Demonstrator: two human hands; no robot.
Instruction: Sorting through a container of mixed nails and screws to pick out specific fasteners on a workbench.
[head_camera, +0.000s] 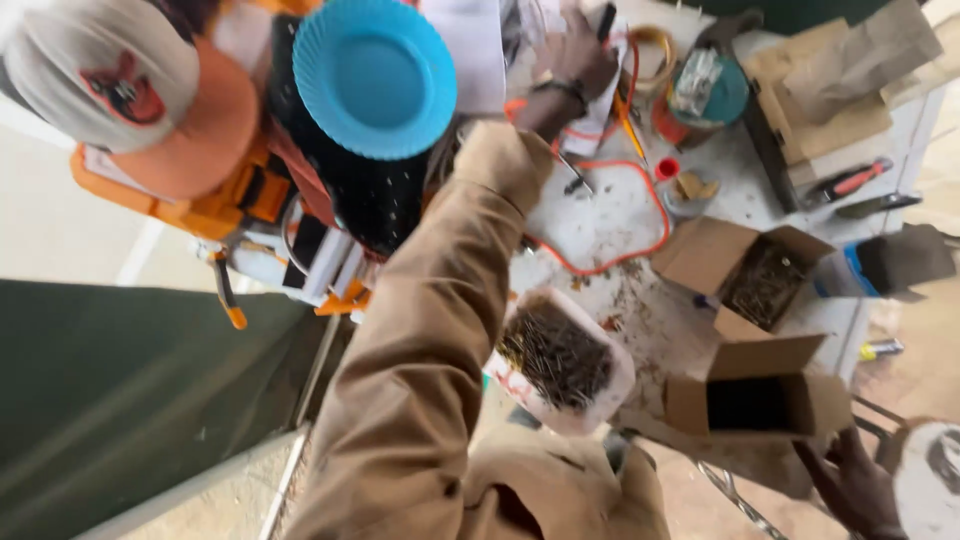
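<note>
Fingers of the left hand (578, 62) curl closed around a dark marker (606, 20) at the far side of the white tabletop (600, 215), resting on papers (600, 115). Near the right edge, the right hand (855, 485) shows only partly; whether its fingers are open I cannot tell. It sits just beside an open cardboard box (760, 390). A tub of nails (557, 357) lies left of that box.

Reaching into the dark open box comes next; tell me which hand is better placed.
Right, probably. The right hand sits just below the box, while the left hand is far off, holding a pen over papers.
</note>
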